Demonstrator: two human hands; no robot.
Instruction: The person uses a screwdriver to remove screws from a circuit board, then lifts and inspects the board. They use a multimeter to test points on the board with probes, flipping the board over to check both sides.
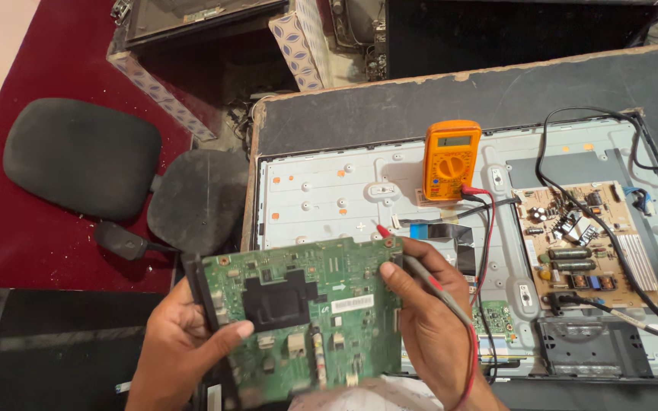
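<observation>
Head view — both hands [306, 335] around green circuit board [306, 320]

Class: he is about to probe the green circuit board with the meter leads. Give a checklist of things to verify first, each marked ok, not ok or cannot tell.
1. Green circuit board held firmly: left hand grips its left edge, right hand its right. Ok.
2. Red probe in the right hand, tip at the board's top right corner. Ok.
3. Black probe in hand: cannot tell.
4. Orange multimeter upright, display facing the person. Ok.
5. Dial setting: cannot tell.
6. Leads plugged into the meter. Ok.
</observation>
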